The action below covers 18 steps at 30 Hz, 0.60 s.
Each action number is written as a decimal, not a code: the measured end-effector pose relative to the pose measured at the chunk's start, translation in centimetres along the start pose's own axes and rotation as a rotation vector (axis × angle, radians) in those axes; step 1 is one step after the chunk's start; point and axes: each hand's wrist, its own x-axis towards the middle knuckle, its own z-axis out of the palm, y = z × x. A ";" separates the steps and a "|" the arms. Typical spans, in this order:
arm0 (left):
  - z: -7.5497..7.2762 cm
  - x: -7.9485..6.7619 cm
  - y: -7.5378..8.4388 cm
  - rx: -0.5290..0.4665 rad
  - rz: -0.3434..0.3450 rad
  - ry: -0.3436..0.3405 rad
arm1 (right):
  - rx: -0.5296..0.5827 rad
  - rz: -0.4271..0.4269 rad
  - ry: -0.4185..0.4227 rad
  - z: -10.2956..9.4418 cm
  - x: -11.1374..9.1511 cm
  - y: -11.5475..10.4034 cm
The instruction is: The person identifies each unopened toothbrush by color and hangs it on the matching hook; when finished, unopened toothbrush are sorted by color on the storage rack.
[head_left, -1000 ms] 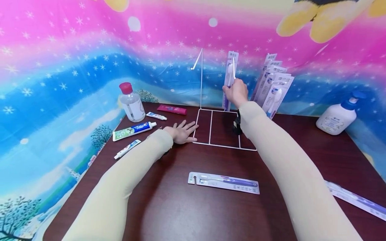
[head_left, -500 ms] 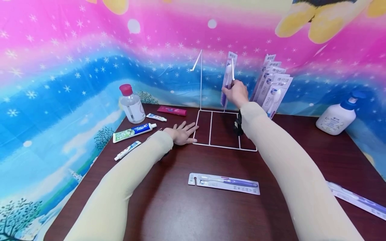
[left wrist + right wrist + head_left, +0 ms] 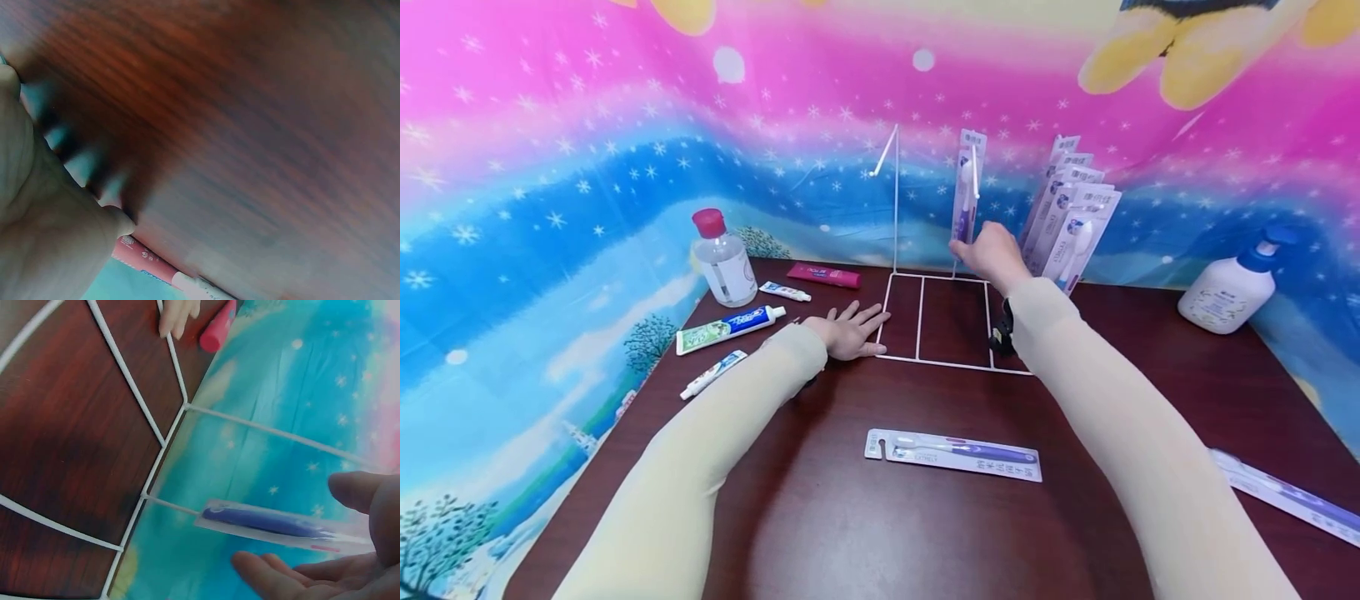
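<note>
A packaged purple toothbrush (image 3: 964, 193) hangs upright at the middle hook of a white wire rack (image 3: 955, 362). My right hand (image 3: 996, 257) is just below and beside it. In the right wrist view, the thumb and fingers of that hand (image 3: 350, 569) are spread apart around the toothbrush package (image 3: 269, 524), with gaps visible. My left hand (image 3: 852, 332) lies flat on the table, fingers spread, its fingertips at the left wire of the rack's base. Several packaged toothbrushes (image 3: 1078, 242) hang in a row on the rack's right side.
One packaged toothbrush (image 3: 955, 456) lies in front of the rack, another packaged toothbrush (image 3: 1288, 496) at right. Toothpaste tubes (image 3: 730, 330) and a red-capped bottle (image 3: 726, 262) stand left; a blue-topped pump bottle (image 3: 1228, 287) stands right. The rack's bare left hook (image 3: 883, 152) juts forward.
My right hand has let go of the hanging toothbrush package and moved slightly down. The package, tilted half a second ago, hangs straighter. My left hand has stayed in place.
</note>
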 end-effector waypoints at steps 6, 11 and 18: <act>0.3 0.0 -0.3 -0.013 0.005 -0.003 | -0.167 -0.122 -0.109 1.5 -4.7 0.9; 0.5 0.1 -0.4 -0.030 0.016 -0.002 | -0.342 -0.363 -0.258 4.1 -10.8 2.2; 0.1 0.1 -0.4 -0.031 0.025 0.000 | -0.471 -0.660 -0.366 7.8 -17.0 5.2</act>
